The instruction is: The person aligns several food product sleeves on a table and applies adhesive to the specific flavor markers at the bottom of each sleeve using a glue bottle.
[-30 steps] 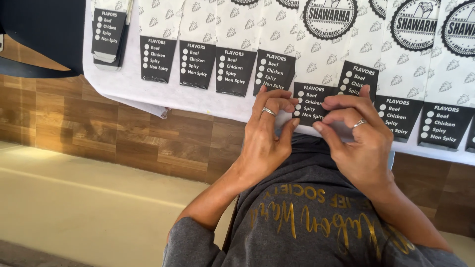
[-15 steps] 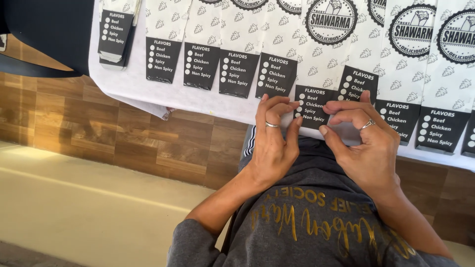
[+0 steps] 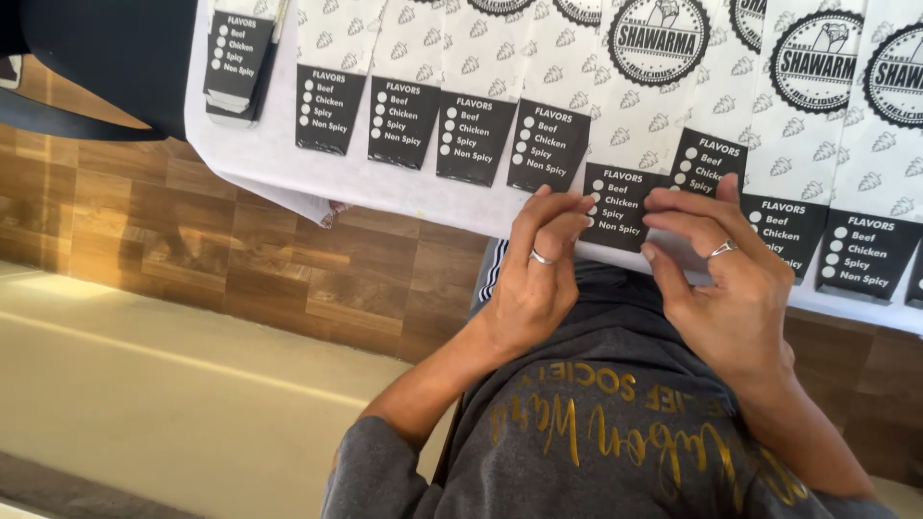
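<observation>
Several flat paper sleeves with a white patterned body and a black end panel lie in a row on the white table cover [image 3: 288, 178]. My left hand [image 3: 538, 274], a ring on one finger, pinches the left edge of one black panel [image 3: 620, 204] at the table's near edge. My right hand [image 3: 726, 279], also ringed, holds the same sleeve's right edge with its fingertips. Both hands reach up from my lap, over my grey shirt [image 3: 615, 432] with gold lettering.
A dark chair [image 3: 106, 67] stands at the upper left. A brown wood-look panel [image 3: 240, 250] runs below the table, with a beige floor [image 3: 163, 404] beneath. A small stack of the same sleeves [image 3: 236, 62] lies at the left end of the row.
The view has shifted so the table sits lower and closer. My hands stay together on the same sleeve, their fingers now more spread along its black panel.
</observation>
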